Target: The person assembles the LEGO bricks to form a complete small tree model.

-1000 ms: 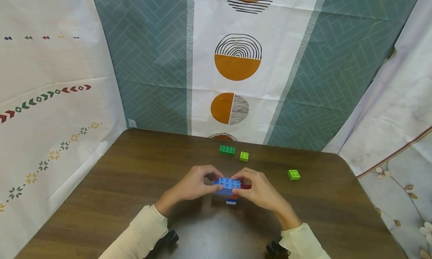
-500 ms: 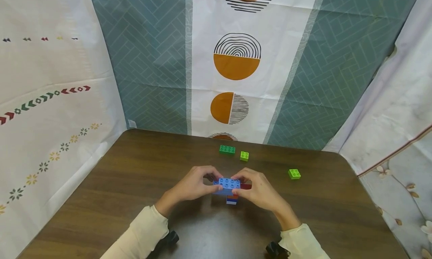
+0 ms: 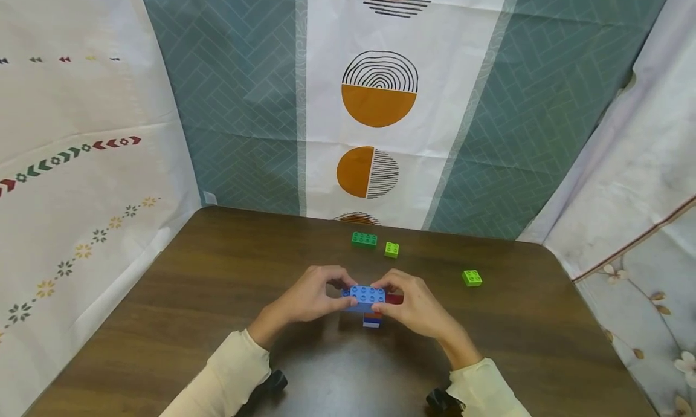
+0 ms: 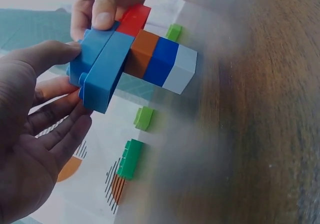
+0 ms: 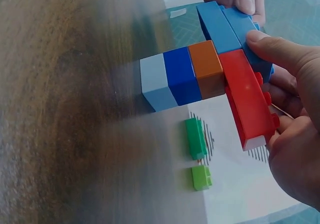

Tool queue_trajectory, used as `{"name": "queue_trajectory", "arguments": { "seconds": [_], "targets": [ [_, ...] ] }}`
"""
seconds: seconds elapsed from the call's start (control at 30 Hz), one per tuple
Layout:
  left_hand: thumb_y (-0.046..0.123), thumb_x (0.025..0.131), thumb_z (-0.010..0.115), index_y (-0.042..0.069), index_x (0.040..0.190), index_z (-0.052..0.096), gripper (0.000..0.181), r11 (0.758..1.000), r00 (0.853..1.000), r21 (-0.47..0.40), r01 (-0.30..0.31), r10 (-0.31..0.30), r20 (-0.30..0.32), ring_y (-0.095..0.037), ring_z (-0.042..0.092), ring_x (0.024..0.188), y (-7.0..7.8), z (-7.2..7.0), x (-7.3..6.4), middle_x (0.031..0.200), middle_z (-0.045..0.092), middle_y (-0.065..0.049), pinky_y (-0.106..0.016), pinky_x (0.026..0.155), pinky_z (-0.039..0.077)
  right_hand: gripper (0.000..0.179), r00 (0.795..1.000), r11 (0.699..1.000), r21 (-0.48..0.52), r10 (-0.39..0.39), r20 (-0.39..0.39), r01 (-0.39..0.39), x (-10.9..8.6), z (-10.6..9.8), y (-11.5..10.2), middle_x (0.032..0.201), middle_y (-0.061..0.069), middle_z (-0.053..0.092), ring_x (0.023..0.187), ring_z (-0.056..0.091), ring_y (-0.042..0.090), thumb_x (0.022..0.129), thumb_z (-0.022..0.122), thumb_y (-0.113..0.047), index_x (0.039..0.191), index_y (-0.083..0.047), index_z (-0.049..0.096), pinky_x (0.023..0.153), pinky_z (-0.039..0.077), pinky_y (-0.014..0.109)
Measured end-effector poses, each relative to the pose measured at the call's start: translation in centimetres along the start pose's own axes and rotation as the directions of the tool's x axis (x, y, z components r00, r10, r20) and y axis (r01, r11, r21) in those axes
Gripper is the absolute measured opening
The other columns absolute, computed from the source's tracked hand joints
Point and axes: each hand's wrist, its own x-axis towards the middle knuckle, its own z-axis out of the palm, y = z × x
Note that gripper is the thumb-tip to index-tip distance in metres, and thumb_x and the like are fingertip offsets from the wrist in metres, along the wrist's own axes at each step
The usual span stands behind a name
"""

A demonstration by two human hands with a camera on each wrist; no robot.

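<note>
A tower of toy building bricks is before me: a white brick at the bottom, then a dark blue brick and an orange brick. Over these, a lower blue brick and a red brick lie end to end, jutting out to either side. Across both lies the top blue brick, studs up. My left hand pinches the left end of that top brick between thumb and fingers. At its right end, my right hand pinches it likewise, partly covering the red brick.
Behind the tower on the brown table lie a long green brick and a small lime brick. Another lime brick sits farther right. A patterned cloth hangs along the table's back edge.
The head view has shifted very slightly. Both hands keep their grip on the top blue brick, and the bricks hold their places.
</note>
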Motion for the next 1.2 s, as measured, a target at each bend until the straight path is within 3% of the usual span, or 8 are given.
{"name": "queue_trajectory", "arguments": {
  "seconds": [0.2,0.47,0.73,1.2],
  "targets": [
    [0.032,0.091,0.078,0.017,0.109,0.074,0.024,1.0,1.0,0.003,0.019,-0.019,0.006,-0.011,0.064,0.095,0.12,-0.12,-0.54,0.101,0.073,0.007,-0.044,0.09,0.061,0.032,1.0,1.0,-0.011,0.016,0.012,-0.016,0.07,0.4,-0.11,0.104,-0.004,0.069,0.094,0.064,0.014,0.088,0.083,-0.03,0.115,-0.018,0.073,0.084,0.059,0.025],
    [0.033,0.091,0.079,0.017,0.11,0.073,0.026,0.999,1.0,-0.024,0.026,-0.026,0.009,-0.01,0.065,0.095,-0.23,0.11,-0.73,0.102,0.073,0.007,-0.046,0.092,0.06,0.034,0.998,0.998,-0.01,0.06,0.029,-0.059,-0.15,0.63,-0.24,0.105,-0.004,0.068,0.097,0.066,0.021,0.088,0.083,-0.032,0.117,-0.017,0.073,0.088,0.062,0.04],
    [0.031,0.09,0.08,0.015,0.112,0.073,0.028,1.0,1.0,-0.027,0.009,-0.009,0.006,-0.012,0.065,0.096,-0.46,0.18,-0.41,0.106,0.074,0.004,-0.046,0.091,0.06,0.034,0.997,0.996,-0.051,0.074,0.025,-0.073,-0.11,0.3,-0.39,0.106,-0.006,0.068,0.098,0.064,0.015,0.088,0.083,-0.034,0.117,-0.019,0.073,0.087,0.057,0.022],
    [0.03,0.088,0.083,0.016,0.112,0.074,0.03,1.0,1.0,0.007,0.014,-0.014,-0.002,-0.01,0.063,0.095,-0.4,0.13,-0.02,0.105,0.074,0.006,-0.045,0.089,0.06,0.036,0.997,0.996,-0.052,0.077,0.007,-0.076,-0.01,0.2,-0.05,0.107,-0.005,0.069,0.098,0.063,0.015,0.087,0.083,-0.035,0.118,-0.02,0.073,0.085,0.055,0.018]
  ]
}}
